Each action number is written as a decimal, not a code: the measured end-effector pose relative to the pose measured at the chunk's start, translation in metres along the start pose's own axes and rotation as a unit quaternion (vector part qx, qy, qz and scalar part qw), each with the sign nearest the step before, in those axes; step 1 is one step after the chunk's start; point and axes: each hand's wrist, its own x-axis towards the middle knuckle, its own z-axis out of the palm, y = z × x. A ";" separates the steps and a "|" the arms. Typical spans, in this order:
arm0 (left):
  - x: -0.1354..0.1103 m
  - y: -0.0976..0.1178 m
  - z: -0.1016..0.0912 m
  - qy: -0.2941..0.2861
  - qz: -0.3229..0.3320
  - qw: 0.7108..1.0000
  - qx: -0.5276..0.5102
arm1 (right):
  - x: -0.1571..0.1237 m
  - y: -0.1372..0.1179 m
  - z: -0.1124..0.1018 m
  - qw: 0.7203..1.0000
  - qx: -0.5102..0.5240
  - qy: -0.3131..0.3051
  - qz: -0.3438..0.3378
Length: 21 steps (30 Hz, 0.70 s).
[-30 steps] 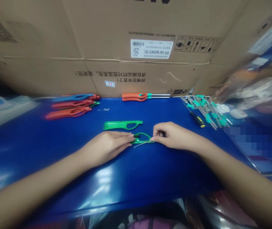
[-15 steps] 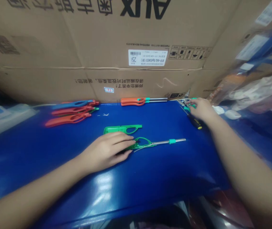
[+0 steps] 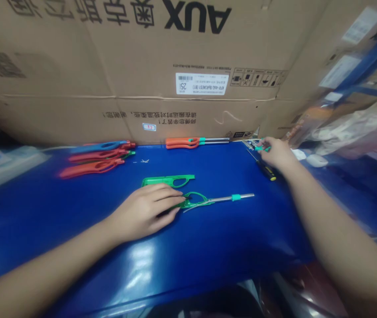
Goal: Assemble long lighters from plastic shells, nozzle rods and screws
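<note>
Blue table (image 3: 215,251): your left hand (image 3: 145,211) lies low, fingers clamped on the green handle (image 3: 192,205). Your right hand (image 3: 280,154) reaches forward to the metal tubes (image 3: 250,144); can't tell whether its fingers grip.

Near tabletop (image 3: 208,247) passable — metal tube (image 3: 220,199), cardboard box (image 3: 109,62) block beyond.

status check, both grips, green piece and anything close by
Left grip on green handle piece, metal tube extending right. Right grip at teal-and-metal parts near carton, hold unclear. Black-and-yellow screwdriver close beside right grip.
</note>
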 end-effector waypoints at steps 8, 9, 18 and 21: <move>0.001 0.000 0.000 -0.003 -0.011 1.000 -0.012 | -0.043 -0.082 0.007 0.957 0.188 -0.104 -0.197; 0.002 0.000 0.000 -0.003 -0.011 1.000 -0.013 | -0.048 -0.089 0.010 0.947 0.191 -0.117 -0.231; 0.000 -0.001 0.001 0.000 -0.012 1.000 -0.015 | -0.056 -0.098 0.011 0.937 0.191 -0.172 -0.235; 0.000 -0.001 0.001 -0.003 -0.012 1.000 -0.018 | -0.057 -0.100 0.013 0.941 0.204 -0.178 -0.202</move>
